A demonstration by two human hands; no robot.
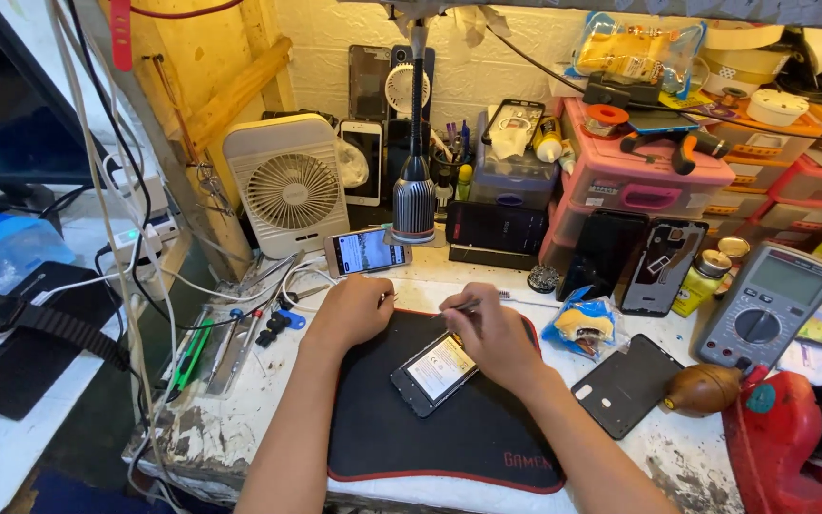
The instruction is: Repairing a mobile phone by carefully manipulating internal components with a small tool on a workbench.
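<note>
An opened phone (435,373) with its back off lies on a black mat with a red edge (411,438), its pale battery showing. My right hand (490,333) rests over the phone's top end and grips a thin metal tool (459,306) that points left. My left hand (351,309) lies closed at the mat's upper left corner, fingers curled; what it holds, if anything, is hidden.
A lit phone (366,251) leans behind the mat. A white fan (287,186) and a lamp base (415,205) stand at the back. A multimeter (766,303), a black phone cover (626,384) and a brown blower bulb (704,388) sit right. Screwdrivers (209,347) lie left.
</note>
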